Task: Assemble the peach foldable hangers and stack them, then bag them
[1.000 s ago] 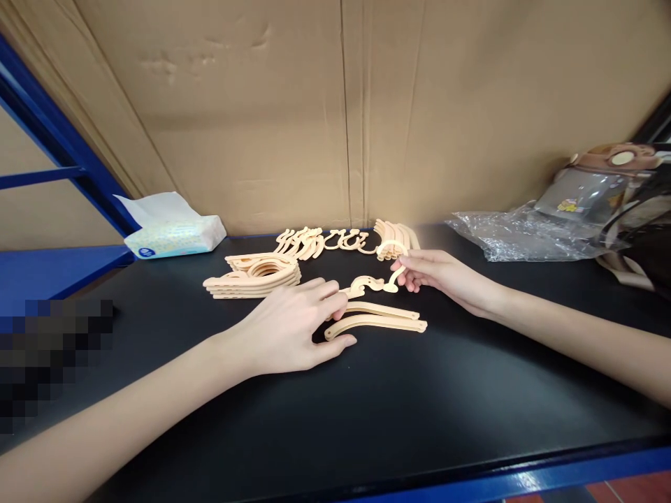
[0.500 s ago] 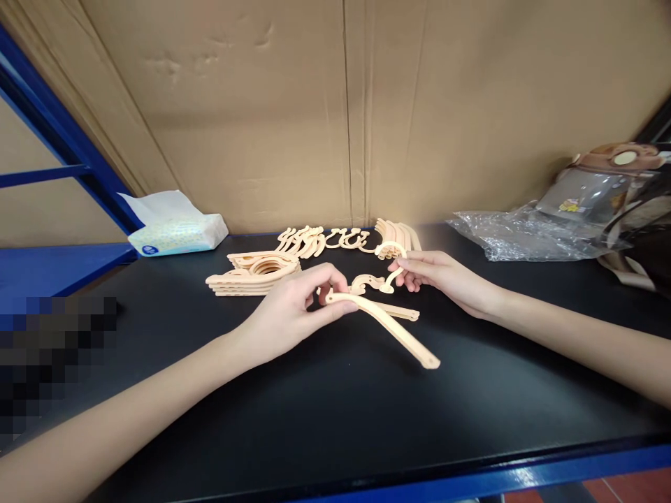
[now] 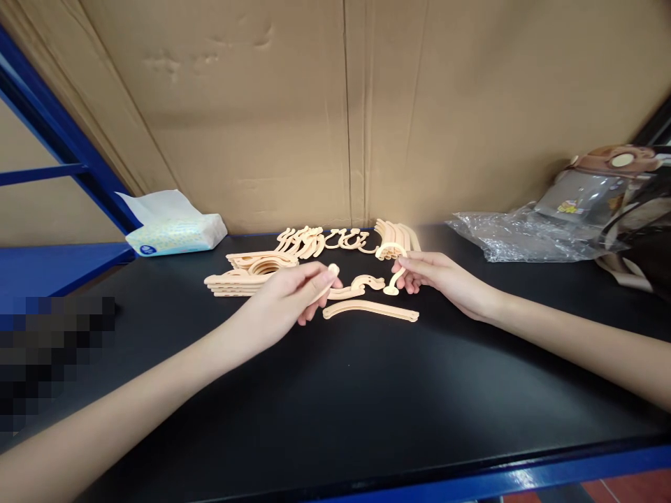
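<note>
My left hand (image 3: 293, 290) is closed on a cream hanger arm (image 3: 334, 269); one rounded end shows above the thumb and the rest is hidden by the hand. In my right hand (image 3: 427, 271) a curved cream hanger hook (image 3: 392, 288) is pinched, its wider foot pointing down. Between the hands, on the black table, lie a loose hanger arm (image 3: 372, 307) and another piece with a curved hook part (image 3: 367, 283). The hands are apart from each other, and so are the two held pieces.
Folded hangers (image 3: 238, 283) are stacked left of my left hand. Behind stand more hanger arms (image 3: 301, 241), loose hooks (image 3: 351, 239) and a bundle of arms (image 3: 395, 237). A tissue pack (image 3: 178, 234) is at left, clear plastic wrap (image 3: 514, 234) at right, cardboard (image 3: 251, 119) behind.
My left hand has turned the hanger arm, so its long part no longer sticks out to the lower right. The right hand and its hook have hardly moved.
</note>
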